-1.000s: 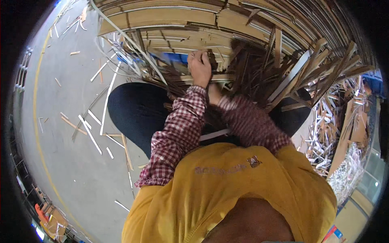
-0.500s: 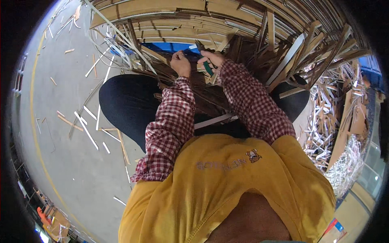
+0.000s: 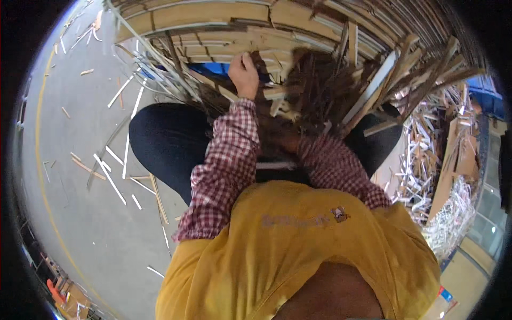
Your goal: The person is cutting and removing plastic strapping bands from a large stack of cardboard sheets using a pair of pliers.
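Note:
My left hand (image 3: 244,76) is raised in front of the stacked cardboard with its fingers curled together. A dark brown strip lies just beside its fingertips; whether they pinch it I cannot make out. My right hand (image 3: 286,143) is low between my knees, in shadow and smeared by motion. Its fingers are hidden, and the green-handled tool seen earlier does not show. Around both hands is a tangle of brown cardboard strips (image 3: 314,88), blurred in places. A pale strip (image 3: 276,166) lies across by my lap.
Stacked cardboard (image 3: 213,18) rises at the front, with a blue piece (image 3: 213,68) low before it. White and brown offcuts (image 3: 110,178) litter the grey floor on the left. A large heap of paper scraps (image 3: 426,154) fills the right side, near a blue panel (image 3: 485,98).
My right hand has pulled back toward my body and down, out of the spot beside the left one. The green-handled tool has gone from sight. My left hand has risen slightly.

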The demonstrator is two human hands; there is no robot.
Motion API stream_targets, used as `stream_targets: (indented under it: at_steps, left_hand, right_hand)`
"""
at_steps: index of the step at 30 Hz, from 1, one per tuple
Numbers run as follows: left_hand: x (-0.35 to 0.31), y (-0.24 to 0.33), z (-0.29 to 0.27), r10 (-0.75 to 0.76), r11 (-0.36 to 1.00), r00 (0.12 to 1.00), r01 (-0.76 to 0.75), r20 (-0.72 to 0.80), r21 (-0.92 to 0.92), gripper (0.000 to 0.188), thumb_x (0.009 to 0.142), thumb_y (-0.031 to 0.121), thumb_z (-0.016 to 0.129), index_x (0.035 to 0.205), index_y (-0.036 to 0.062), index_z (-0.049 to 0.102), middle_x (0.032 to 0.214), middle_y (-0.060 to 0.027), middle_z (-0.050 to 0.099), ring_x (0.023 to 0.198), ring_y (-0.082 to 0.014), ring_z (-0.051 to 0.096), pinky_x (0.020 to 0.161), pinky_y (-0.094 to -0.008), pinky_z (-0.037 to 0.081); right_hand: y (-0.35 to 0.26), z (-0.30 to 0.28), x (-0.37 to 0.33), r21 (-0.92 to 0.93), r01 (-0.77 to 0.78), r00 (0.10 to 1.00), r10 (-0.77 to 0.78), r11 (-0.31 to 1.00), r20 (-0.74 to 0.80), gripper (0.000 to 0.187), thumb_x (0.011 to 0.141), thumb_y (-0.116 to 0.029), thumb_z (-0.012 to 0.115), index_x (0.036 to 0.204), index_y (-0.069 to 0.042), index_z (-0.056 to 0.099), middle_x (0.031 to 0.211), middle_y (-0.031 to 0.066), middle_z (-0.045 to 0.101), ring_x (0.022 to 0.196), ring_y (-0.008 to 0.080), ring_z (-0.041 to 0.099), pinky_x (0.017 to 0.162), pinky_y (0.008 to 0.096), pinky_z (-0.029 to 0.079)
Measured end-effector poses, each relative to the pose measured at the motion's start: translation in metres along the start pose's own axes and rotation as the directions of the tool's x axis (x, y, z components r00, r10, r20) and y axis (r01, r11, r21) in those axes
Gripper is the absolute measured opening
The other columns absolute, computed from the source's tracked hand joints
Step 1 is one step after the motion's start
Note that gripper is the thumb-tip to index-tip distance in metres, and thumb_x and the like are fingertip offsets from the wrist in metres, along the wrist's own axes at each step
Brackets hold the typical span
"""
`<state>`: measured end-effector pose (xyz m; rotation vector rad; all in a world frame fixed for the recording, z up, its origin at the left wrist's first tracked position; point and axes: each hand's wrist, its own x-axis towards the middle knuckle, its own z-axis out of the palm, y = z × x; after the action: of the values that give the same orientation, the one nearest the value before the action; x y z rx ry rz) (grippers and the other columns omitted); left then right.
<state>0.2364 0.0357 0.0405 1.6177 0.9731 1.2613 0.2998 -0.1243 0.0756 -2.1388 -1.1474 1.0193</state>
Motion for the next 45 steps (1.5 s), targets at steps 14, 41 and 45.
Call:
stream_targets:
  at_steps: [14,41,45]
  left_hand:
    - [-0.027,-0.054,-0.004,-0.368,0.928,0.917,0.373,-0.154,0.002,0.028,0.088,0.019,0.043,0.086,-0.0043,0.059,0.070,-0.0065,0.057,0.059,-0.0138,0.051,0.054,-0.0261,0.040]
    - [-0.007,0.011,-0.003,-0.232,0.973,0.954,0.231,-0.192,-0.028,0.026,0.084,0.022,0.045,0.082,-0.0021,0.057,0.070,-0.0191,0.056,0.061,-0.0321,0.053,0.057,-0.0372,0.041]
    - [-0.029,0.014,0.029,-0.081,0.996,0.990,0.084,0.113,-0.018,0.025,0.084,0.021,0.046,0.085,-0.0004,0.059,0.077,-0.0203,0.058,0.073,-0.0359,0.056,0.065,-0.0377,0.044]
  right_hand:
    - [-0.034,-0.020,0.097,0.304,-0.467,0.868,0.365,0.830,0.336,0.053,0.084,-0.048,0.043,0.106,-0.002,0.057,0.084,0.0120,0.059,0.066,0.0169,0.056,0.060,0.0294,0.051]
    - [-0.023,0.010,0.046,0.308,-0.305,0.932,0.349,0.901,-0.100,0.031,0.083,-0.029,0.050,0.092,0.000,0.057,0.096,0.0170,0.054,0.086,0.0214,0.051,0.076,0.0335,0.041]
    - [0.037,-0.015,-0.013,0.167,-0.017,0.997,0.031,0.986,-0.077,0.037,0.080,-0.028,0.052,0.106,-0.001,0.051,0.105,0.0152,0.051,0.096,0.0253,0.047,0.086,0.0357,0.035]
